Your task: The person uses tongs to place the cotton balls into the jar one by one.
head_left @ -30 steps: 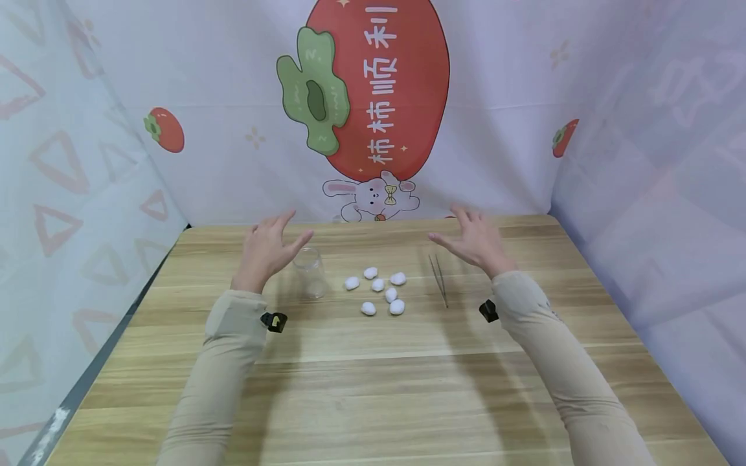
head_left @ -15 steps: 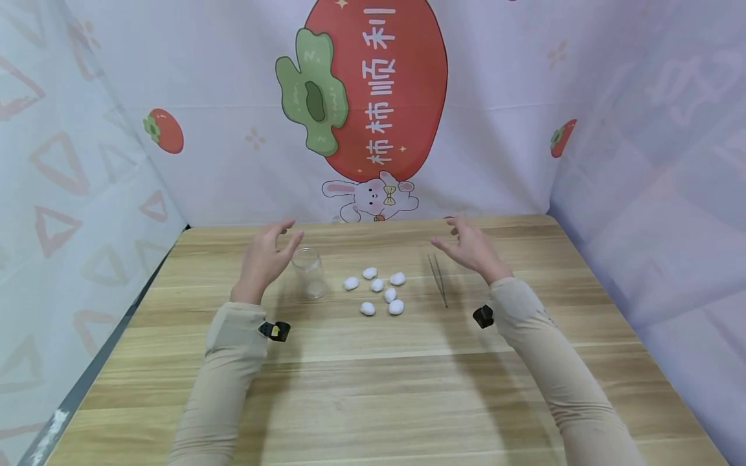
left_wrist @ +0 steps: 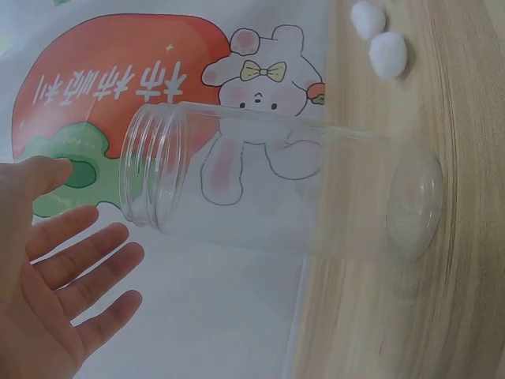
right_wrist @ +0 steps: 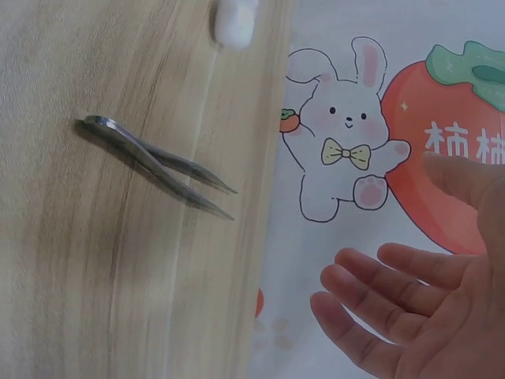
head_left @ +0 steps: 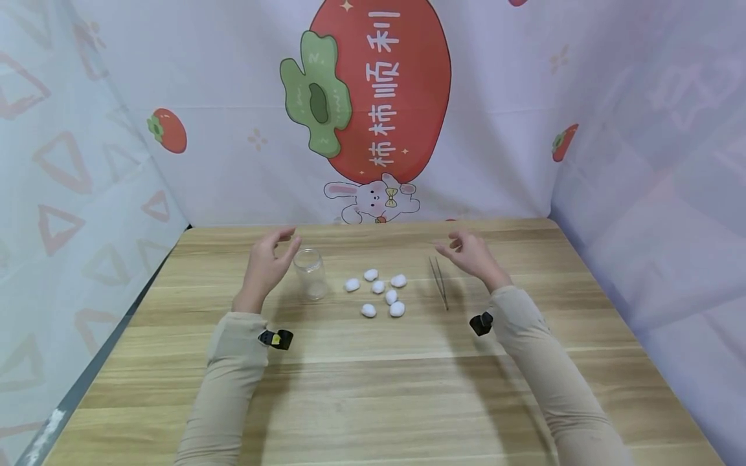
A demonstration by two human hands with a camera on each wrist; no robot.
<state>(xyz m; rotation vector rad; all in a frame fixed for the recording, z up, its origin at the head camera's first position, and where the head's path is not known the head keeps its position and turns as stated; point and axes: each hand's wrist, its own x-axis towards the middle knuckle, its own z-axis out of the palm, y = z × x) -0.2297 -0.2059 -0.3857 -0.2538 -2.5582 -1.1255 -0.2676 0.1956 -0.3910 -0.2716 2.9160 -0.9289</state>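
Note:
A clear, lidless jar [head_left: 309, 272] stands upright at the left, and in the left wrist view the jar [left_wrist: 252, 189] looks empty. My left hand [head_left: 267, 266] hovers just left of its mouth, fingers relaxed, holding nothing. Metal tweezers [head_left: 440, 285] lie on the table at the right; the right wrist view shows the tweezers [right_wrist: 150, 160] with their tips spread. Above and right of them my right hand [head_left: 473, 257] is raised, fingers loosely bent and holding nothing. Several white cotton balls [head_left: 378, 287] lie between jar and tweezers.
The wooden table [head_left: 361, 401] reaches back to a printed cloth [head_left: 495, 162] with a large persimmon and a rabbit. Cloth walls stand at both sides. A small black device [head_left: 278, 339] is on the left wrist, and another black device [head_left: 481, 323] on the right.
Both hands have come slightly down and nearer, their fingers a little more bent than before. The jar, cotton balls and tweezers have stayed in place.

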